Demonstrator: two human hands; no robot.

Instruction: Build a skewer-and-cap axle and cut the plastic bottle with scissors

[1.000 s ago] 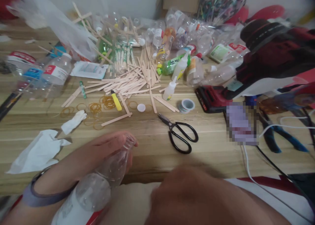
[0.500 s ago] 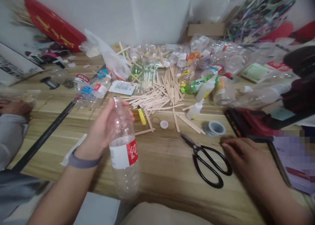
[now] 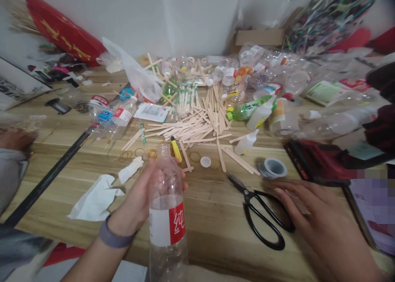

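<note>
My left hand is wrapped round an empty clear plastic bottle with a red and white label, held upright and uncapped over the near edge of the wooden table. My right hand lies on the table with its fingers stretched out, touching the handles of black scissors. A white bottle cap lies just beyond the bottle.
Wooden craft sticks, rubber bands, a yellow marker, a tape roll, glue bottles and many empty bottles crowd the back. Crumpled tissue lies left. Another person's sleeve is at far left.
The bottle and my left hand moved right and toward me. My right hand slid onto the scissors' handles. The view tilted slightly down.
</note>
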